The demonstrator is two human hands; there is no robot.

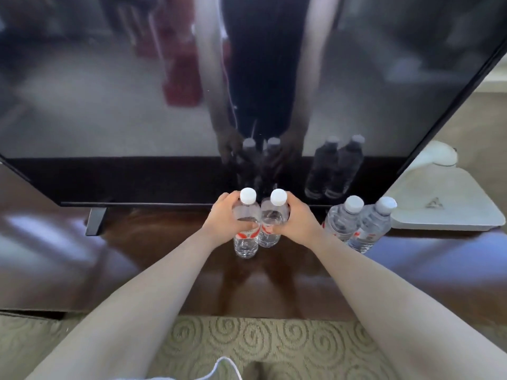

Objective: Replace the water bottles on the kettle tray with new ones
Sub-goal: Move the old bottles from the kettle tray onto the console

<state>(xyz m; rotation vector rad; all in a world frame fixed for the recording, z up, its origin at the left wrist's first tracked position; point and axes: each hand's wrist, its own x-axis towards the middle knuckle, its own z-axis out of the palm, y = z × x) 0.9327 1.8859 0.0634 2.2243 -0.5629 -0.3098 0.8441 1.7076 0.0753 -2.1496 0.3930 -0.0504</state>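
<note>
Two clear water bottles with white caps stand side by side on the dark wooden desk in front of the television. My left hand (223, 219) is wrapped around the left bottle (246, 244). My right hand (297, 219) is wrapped around the right bottle (270, 237). Two more capped bottles (341, 220) (371, 229) stand together further right, just left of the white kettle tray (444, 212). The tray's surface is bare apart from a white kettle (439, 156) at its far end, partly hidden by the television.
A large black television (192, 91) on a stand (96, 220) fills the back of the glossy brown desk (137, 256) and mirrors the bottles. Patterned beige carpet (247, 341) lies below the desk's front edge.
</note>
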